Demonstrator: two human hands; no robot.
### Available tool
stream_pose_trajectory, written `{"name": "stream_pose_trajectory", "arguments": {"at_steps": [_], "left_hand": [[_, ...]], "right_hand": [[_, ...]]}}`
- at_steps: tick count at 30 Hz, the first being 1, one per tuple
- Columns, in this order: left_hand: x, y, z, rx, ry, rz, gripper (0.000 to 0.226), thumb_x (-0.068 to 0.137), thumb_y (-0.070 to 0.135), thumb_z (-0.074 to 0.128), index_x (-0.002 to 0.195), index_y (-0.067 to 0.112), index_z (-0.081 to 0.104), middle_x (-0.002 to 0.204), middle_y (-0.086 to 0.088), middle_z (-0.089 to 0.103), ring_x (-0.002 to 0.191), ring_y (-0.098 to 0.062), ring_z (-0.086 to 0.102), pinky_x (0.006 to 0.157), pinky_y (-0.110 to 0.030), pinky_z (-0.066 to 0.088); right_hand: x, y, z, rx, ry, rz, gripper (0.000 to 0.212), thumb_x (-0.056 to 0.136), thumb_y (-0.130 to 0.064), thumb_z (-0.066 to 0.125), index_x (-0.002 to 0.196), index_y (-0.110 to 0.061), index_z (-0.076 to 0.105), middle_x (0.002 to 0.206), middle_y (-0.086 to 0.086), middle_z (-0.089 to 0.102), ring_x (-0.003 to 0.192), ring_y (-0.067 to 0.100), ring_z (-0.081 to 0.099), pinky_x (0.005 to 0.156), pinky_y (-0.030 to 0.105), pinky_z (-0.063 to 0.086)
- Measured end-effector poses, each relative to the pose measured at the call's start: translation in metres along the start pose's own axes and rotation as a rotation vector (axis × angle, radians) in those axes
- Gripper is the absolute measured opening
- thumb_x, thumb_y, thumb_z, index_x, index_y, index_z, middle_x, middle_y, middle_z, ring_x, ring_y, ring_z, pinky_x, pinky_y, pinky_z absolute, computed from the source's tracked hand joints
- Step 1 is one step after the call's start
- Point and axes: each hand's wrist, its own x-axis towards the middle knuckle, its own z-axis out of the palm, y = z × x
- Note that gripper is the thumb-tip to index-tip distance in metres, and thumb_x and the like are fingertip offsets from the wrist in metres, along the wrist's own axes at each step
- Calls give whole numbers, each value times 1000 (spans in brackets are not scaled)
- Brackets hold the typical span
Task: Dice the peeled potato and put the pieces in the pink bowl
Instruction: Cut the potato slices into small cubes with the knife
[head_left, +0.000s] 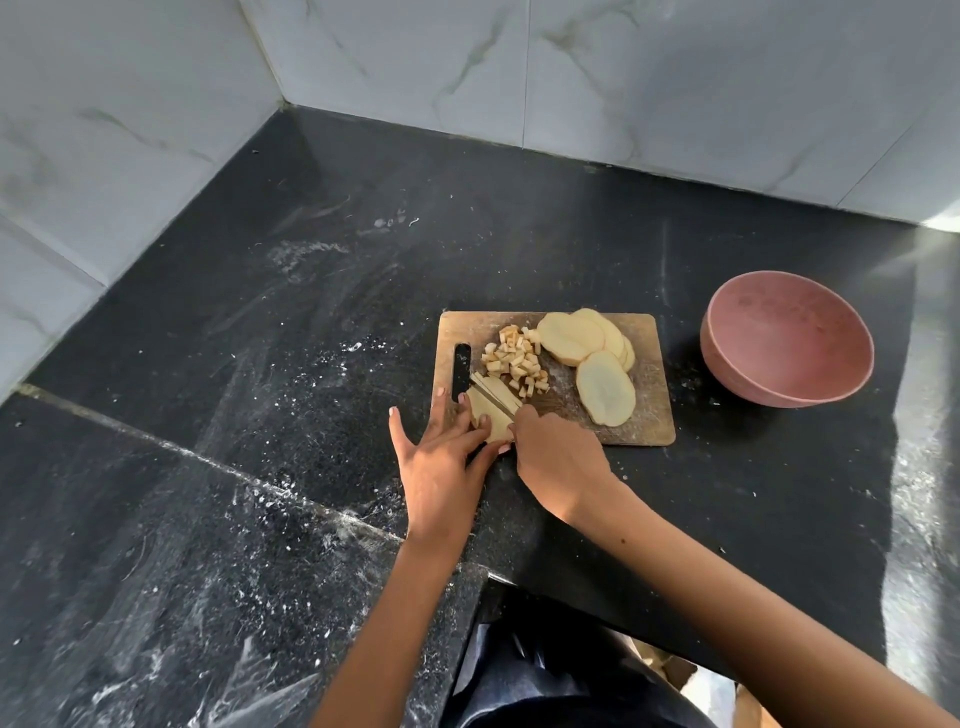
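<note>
A potato slice (491, 415) is being cut into strips at the board's (652, 415) near left corner. It is held flat by the straight fingers of the left hand (441, 457). A knife (506, 408) is gripped in the right hand (558, 457); only a bit of blade can be seen. The fingertips are very close to the blade, so they could be nicked. The slice sits near the board's edge and could slip off. Dice (514, 364) and whole slices (587, 358) wait mid-board. The pink bowl (787, 343) stands at the right. The black surface (260, 364) is dusted white, and it is walled by pale tiles (467, 62).

Both forearms are bare with no sleeves showing, above dark clothing (545, 670) at the lap.
</note>
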Motion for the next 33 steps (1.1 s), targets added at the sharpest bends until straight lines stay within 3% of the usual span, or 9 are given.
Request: {"name": "stream_pose_trajectory", "arguments": {"at_steps": [6, 13, 19, 22, 25, 29, 33], "left_hand": [[-1, -1, -2, 6, -6, 0, 18, 80, 27, 74, 96, 20, 76, 115, 2, 70, 133, -24, 45, 117, -48, -5], [-1, 1, -3, -7, -1, -26, 20, 80, 27, 75, 99, 20, 76, 117, -2, 68, 135, -23, 41, 117, -40, -11], [-2, 0, -2, -22, 1, -16, 19, 81, 24, 75, 100, 20, 75, 118, -3, 67, 136, -22, 36, 117, -40, -14], [-3, -1, -2, -20, 5, -14, 22, 82, 23, 74, 104, 19, 74, 121, -2, 65, 138, -21, 33, 117, -39, -16], [-4, 1, -2, -40, 6, -18, 23, 83, 22, 74, 105, 19, 73, 122, -2, 64, 138, -21, 32, 117, -39, -17], [-5, 0, -2, -27, 10, -17, 22, 83, 25, 73, 104, 19, 74, 121, -2, 65, 138, -22, 32, 117, -41, -16], [-4, 0, -1, -2, 17, -18, 21, 83, 29, 72, 102, 19, 75, 118, 0, 67, 138, -19, 33, 117, -43, -15]], "right_hand": [[0, 0, 3, -18, -50, 11, 22, 100, -10, 34, 120, -7, 42, 113, 12, 62, 99, 31, 62, 69, 34, 37], [-30, 26, 8, 20, -242, 105, 21, 104, -17, 30, 123, -9, 35, 114, 15, 58, 102, 33, 59, 73, 38, 39], [-45, 43, 10, 158, -231, 76, 21, 105, -29, 27, 98, -13, 38, 82, 7, 50, 76, 28, 50, 67, 34, 37], [-42, 51, 6, 287, -239, 63, 28, 104, -31, 31, 87, -13, 43, 84, 7, 56, 73, 24, 52, 67, 32, 38], [-46, 58, 8, 266, -218, 61, 28, 104, -34, 31, 85, -16, 42, 82, 6, 56, 75, 26, 54, 66, 34, 39], [-61, 53, 10, 154, -135, 10, 25, 104, -35, 27, 91, -15, 36, 69, -1, 42, 75, 32, 53, 63, 34, 36], [-63, 49, -3, 209, -52, 19, 28, 103, -38, 25, 89, -18, 37, 76, 2, 50, 66, 23, 47, 60, 35, 34]]}}
